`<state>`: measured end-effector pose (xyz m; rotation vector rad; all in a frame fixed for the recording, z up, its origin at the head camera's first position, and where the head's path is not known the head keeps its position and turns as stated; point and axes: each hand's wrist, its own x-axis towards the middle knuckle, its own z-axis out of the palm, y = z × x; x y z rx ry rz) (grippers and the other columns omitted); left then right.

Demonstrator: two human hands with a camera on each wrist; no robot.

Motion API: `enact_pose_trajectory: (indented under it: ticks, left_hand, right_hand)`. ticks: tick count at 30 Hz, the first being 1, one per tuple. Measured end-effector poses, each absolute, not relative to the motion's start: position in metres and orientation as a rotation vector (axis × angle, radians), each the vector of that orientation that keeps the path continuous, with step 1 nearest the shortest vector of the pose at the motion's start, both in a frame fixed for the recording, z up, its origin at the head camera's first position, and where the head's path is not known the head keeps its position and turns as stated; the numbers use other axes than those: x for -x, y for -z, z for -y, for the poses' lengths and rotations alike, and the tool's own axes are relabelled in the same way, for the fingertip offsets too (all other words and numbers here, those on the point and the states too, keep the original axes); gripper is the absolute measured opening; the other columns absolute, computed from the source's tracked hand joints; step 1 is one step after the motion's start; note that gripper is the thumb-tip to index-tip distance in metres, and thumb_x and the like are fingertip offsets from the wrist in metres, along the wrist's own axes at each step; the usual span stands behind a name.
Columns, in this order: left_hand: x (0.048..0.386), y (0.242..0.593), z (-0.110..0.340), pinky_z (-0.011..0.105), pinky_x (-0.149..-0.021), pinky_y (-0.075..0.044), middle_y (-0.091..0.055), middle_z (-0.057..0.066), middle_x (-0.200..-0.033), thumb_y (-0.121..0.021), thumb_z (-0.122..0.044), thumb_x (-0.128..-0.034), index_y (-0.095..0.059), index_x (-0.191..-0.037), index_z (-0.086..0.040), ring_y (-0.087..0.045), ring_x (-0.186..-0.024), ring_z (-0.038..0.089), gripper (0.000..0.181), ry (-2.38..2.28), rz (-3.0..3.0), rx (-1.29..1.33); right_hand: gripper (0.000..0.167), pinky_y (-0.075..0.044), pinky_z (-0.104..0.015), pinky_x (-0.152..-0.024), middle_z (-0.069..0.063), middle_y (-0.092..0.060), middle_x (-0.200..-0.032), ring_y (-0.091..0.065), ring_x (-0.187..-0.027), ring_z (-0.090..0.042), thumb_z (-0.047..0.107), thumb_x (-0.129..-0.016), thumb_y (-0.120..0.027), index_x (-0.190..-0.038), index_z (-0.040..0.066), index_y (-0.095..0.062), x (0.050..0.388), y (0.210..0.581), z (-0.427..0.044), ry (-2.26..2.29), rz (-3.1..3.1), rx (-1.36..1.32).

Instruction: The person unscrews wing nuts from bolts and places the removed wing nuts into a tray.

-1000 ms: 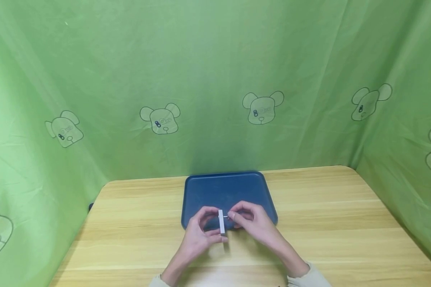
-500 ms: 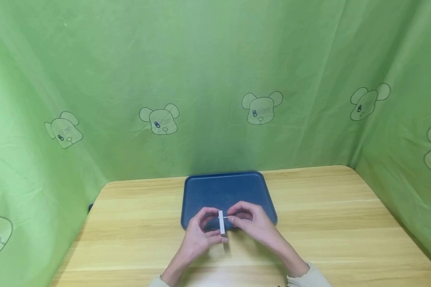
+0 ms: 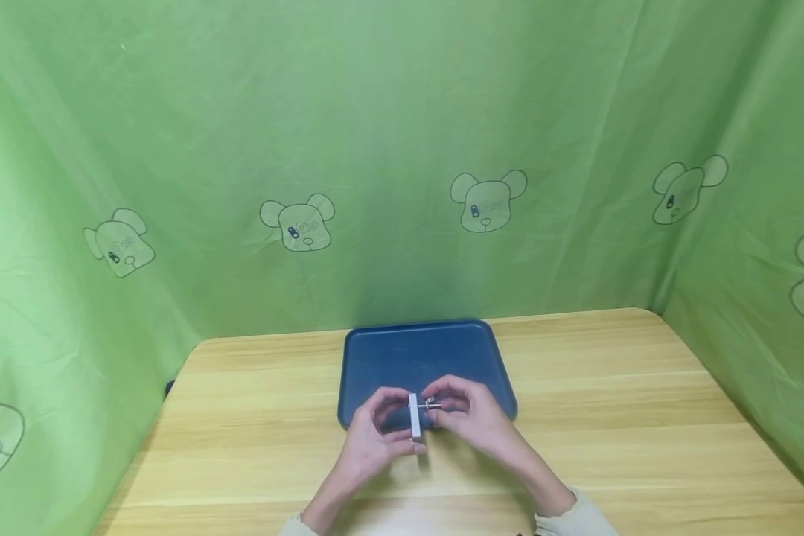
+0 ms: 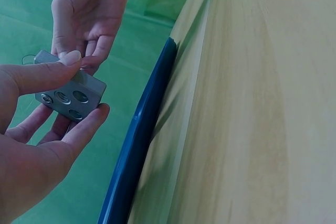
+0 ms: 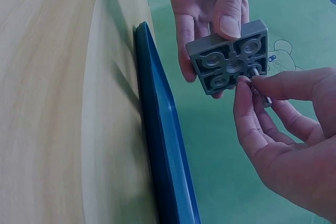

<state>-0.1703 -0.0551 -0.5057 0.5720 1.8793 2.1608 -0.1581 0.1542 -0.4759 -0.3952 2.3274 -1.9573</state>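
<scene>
My left hand (image 3: 368, 439) grips a small square grey block (image 3: 415, 417) on edge between thumb and fingers. Round holes (image 4: 80, 96) show on one face in the left wrist view; a bolt head (image 4: 46, 98) fills a corner hole. From the opposite, recessed face in the right wrist view, a threaded bolt (image 5: 266, 100) sticks out toward my right hand (image 3: 476, 417). The right thumb and a finger (image 5: 243, 79) are curled about this bolt, close to the block. A small shiny piece (image 3: 430, 403) sits on its shank in the head view, too small to identify.
A blue tray (image 3: 415, 350) lies on the wooden table (image 3: 596, 387) under and beyond the hands. Green curtains (image 3: 388, 112) with printed bear heads stand behind and on both sides.
The right fingertips have shifted and parted slightly, so more of the bolt and the shiny piece on it shows. The left hand and block stay nearly still.
</scene>
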Motion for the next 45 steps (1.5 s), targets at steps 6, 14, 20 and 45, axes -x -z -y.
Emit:
enact_pose_trajectory:
  ticks: [6,14,20,45]
  left_hand:
    - [0.1699,0.5051,0.0548,0.044,-0.096,-0.061,-0.059,0.022,-0.131,-0.080,0.023,-0.0636,-0.056,-0.128,0.002,-0.055,-0.129,0.043,0.073,-2.161,-1.877,-0.568]
    - [0.1695,0.5056,0.0551,0.045,-0.097,-0.061,-0.059,0.023,-0.132,-0.080,0.022,-0.0644,-0.056,-0.128,0.002,-0.055,-0.130,0.044,0.071,-2.157,-1.893,-0.571]
    - [0.1699,0.5057,0.0554,0.043,-0.096,-0.061,-0.055,0.030,-0.135,-0.081,0.022,-0.0651,-0.056,-0.128,0.002,-0.051,-0.132,0.048,0.071,-2.158,-1.888,-0.574]
    - [0.1702,0.5038,0.0559,0.041,-0.096,-0.061,-0.058,0.025,-0.132,-0.081,0.023,-0.0635,-0.057,-0.127,0.002,-0.048,-0.132,0.053,0.071,-2.172,-1.885,-0.558]
  right_hand:
    - [0.027,-0.064,-0.026,-0.084,-0.021,-0.071,-0.110,-0.073,-0.098,-0.029,-0.001,-0.089,-0.074,-0.115,-0.002,-0.067,0.1585,0.4765,-0.1550,1.947,-2.318,0.398]
    - [0.024,-0.064,-0.027,-0.083,-0.014,-0.072,-0.108,-0.073,-0.095,-0.023,0.000,-0.088,-0.074,-0.112,0.003,-0.070,0.1586,0.4773,-0.1538,1.890,-2.392,0.376]
    - [0.019,-0.064,-0.028,-0.084,-0.014,-0.071,-0.111,-0.073,-0.099,-0.025,0.010,-0.094,-0.073,-0.110,0.002,-0.070,0.1584,0.4771,-0.1536,1.877,-2.426,0.410]
    - [0.023,-0.062,-0.025,-0.088,-0.019,-0.070,-0.113,-0.072,-0.102,-0.025,0.015,-0.093,-0.075,-0.111,0.001,-0.069,0.1580,0.4744,-0.1536,1.912,-2.418,0.361]
